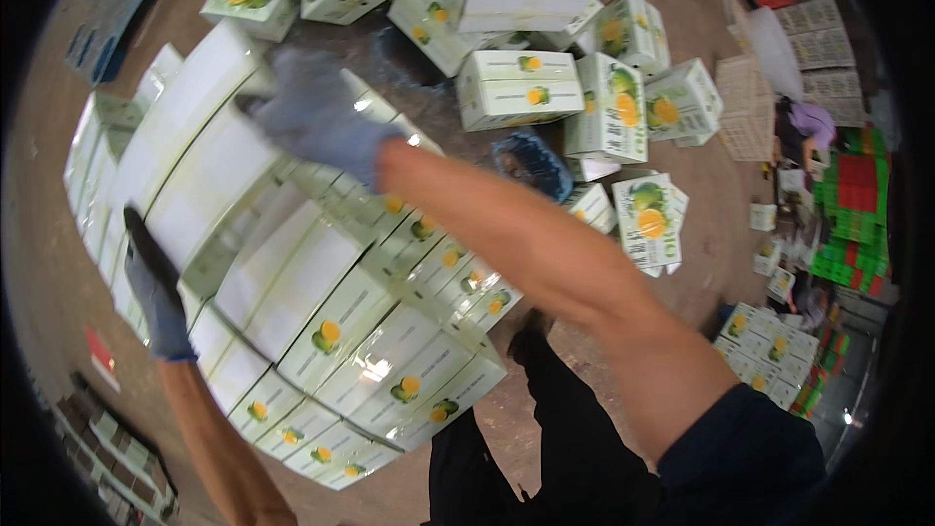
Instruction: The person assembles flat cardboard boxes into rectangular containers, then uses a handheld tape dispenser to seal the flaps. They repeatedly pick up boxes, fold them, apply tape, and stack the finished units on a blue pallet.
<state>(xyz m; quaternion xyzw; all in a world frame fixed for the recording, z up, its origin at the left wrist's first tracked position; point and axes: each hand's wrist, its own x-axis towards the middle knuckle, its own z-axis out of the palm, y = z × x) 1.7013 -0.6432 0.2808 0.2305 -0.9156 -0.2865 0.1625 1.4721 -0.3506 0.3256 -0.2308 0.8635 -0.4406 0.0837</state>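
We record even, fairly bright light; glare on the taped white cartons [390, 360] toward six o'clock. Motion blur smears the gloved right hand [312, 112] at eleven o'clock. Fisheye bending and black vignette ring the rim.

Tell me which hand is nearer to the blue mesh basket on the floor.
Right. The right hand rests on the top white carton of the stack, a short way left of the blue mesh basket. The left hand grips that carton's far-left edge, much farther away.
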